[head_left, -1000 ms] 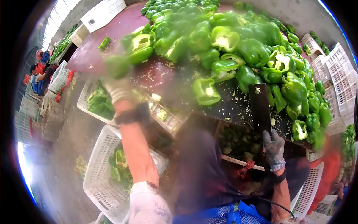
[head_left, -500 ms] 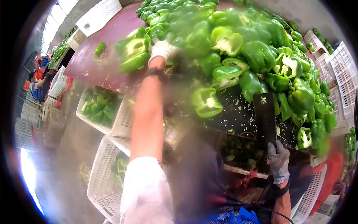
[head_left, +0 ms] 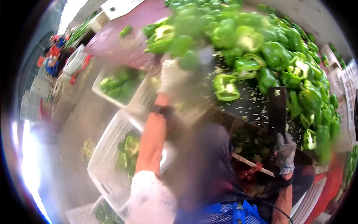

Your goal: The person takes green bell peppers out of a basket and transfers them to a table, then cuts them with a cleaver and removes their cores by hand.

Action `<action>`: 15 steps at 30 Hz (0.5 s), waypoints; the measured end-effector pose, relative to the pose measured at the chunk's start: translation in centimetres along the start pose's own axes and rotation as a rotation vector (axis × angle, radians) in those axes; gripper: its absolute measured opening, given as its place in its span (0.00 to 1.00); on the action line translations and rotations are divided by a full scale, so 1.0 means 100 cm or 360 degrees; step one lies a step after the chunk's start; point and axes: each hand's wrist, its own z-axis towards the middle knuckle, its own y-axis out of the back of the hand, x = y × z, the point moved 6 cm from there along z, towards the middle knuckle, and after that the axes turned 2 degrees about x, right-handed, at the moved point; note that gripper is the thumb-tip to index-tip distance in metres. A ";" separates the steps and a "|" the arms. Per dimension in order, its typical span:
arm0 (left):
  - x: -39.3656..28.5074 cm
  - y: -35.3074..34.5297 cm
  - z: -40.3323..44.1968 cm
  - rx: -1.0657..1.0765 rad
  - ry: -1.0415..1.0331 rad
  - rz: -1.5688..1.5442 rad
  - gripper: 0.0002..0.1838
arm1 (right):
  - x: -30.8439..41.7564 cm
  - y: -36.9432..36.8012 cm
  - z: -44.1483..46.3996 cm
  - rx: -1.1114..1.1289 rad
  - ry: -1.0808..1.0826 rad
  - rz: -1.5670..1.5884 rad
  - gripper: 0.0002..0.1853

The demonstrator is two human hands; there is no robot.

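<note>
My left hand (head_left: pixel 172 74), in a whitish glove, is above the near edge of the reddish table (head_left: pixel 123 20). It is closed around a green bell pepper (head_left: pixel 181 46); motion blur and the pepper hide most of its fingers. Beside that lies a cut pepper (head_left: pixel 164 33) with its pale inside showing. My right hand (head_left: pixel 286 151), in a grey, stained glove, grips the lower end of a broad dark knife (head_left: pixel 277 108), whose blade lies over the dark board (head_left: pixel 242 100). An opened pepper (head_left: pixel 226 87) rests on this board among scattered seeds.
Green peppers (head_left: pixel 276 56) are heaped across the back and right. White crates with peppers stand below left, one higher (head_left: pixel 102 76) and one lower (head_left: pixel 100 149). Dark scraps (head_left: pixel 253 140) lie under the board. People (head_left: pixel 56 50) are in the far left background.
My left hand has drawn back from the pile toward me, bringing a pepper along. My right hand keeps its hold on the knife. The view has shifted, so everything sits further right.
</note>
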 end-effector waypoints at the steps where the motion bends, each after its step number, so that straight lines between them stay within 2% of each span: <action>1: 0.006 0.009 -0.012 -0.0046 0.0033 -0.0102 0.44 | 0.003 -0.002 -0.001 0.0033 -0.0080 0.0051 0.12; 3: 0.019 0.029 -0.026 -0.0151 0.0118 -0.0165 0.43 | 0.011 -0.005 -0.002 0.0091 -0.0232 0.0105 0.12; 4: 0.027 0.040 -0.032 -0.0206 0.0183 -0.0124 0.42 | 0.015 -0.002 -0.004 0.0194 -0.0456 0.0164 0.13; 5: 0.035 0.048 -0.035 -0.0255 0.0238 -0.0088 0.41 | 0.014 -0.003 -0.003 0.0169 -0.0379 0.0169 0.13; 7: 0.083 0.058 -0.031 -0.0535 0.0651 -0.0565 0.37 | 0.006 -0.003 -0.002 0.0100 -0.0235 0.0173 0.14; 8: 0.105 0.072 -0.029 -0.0534 0.0720 -0.0330 0.35 | 0.006 -0.003 -0.002 0.0097 -0.0259 0.0202 0.13; 10: 0.189 0.068 -0.023 -0.0668 0.0894 -0.0560 0.29 | 0.007 -0.003 -0.003 0.0077 -0.0318 0.0262 0.12; 11: 0.246 0.060 -0.019 -0.0628 0.0890 -0.0435 0.27 | 0.004 -0.001 -0.003 0.0050 -0.0252 0.0198 0.12; 13: 0.275 0.062 -0.009 -0.0587 0.0839 -0.0230 0.27 | 0.001 -0.001 -0.002 0.0037 -0.0203 0.0140 0.12; 14: 0.255 0.080 -0.005 -0.0584 0.0798 -0.0146 0.28 | 0.008 -0.002 -0.001 0.0047 -0.0222 0.0147 0.12; 15: 0.226 0.085 0.001 -0.0662 0.0779 0.0185 0.28 | 0.016 0.000 -0.004 0.0092 -0.0330 0.0206 0.12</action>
